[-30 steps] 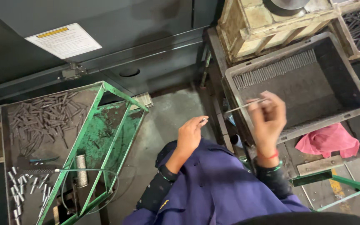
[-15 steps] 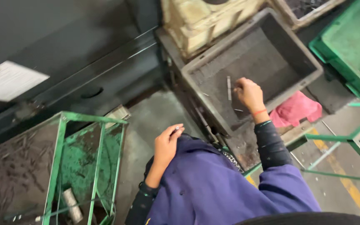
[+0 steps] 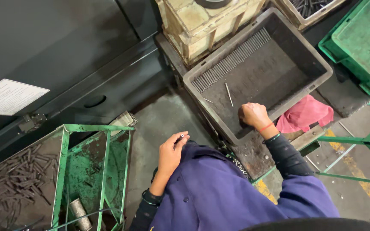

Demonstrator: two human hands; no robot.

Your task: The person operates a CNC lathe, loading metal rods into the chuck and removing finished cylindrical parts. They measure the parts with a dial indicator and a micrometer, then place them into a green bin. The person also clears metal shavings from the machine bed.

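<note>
We look down on a person in a blue jacket [image 3: 219, 192] seated between two containers. The right hand [image 3: 253, 115] is inside a dark grey plastic bin [image 3: 317, 60], curled into a loose fist with its knuckles on the bin floor near the front wall; whether anything lies inside the fist we cannot tell. A red band sits at that wrist. Just beyond the hand, apart from it, a single thin metal rod [image 3: 228, 94] lies on the bin floor, and a neat row of similar rods [image 3: 232, 62] lines the far left wall.

The left hand [image 3: 171, 152] rests over the lap, fingers half closed, with thumb and forefinger pinching a small dark piece [image 3: 181, 136] that shows a pale end; it appears to be a short pin.

To the left stands a green metal frame tray [image 3: 101, 128] beside a heap of dark pins [image 3: 16, 179]. A pink rag [image 3: 302, 113] lies just right of the bin, a yellowish crate [image 3: 202, 19] stands behind it, and a green crate [image 3: 360, 42] sits at the far right.
</note>
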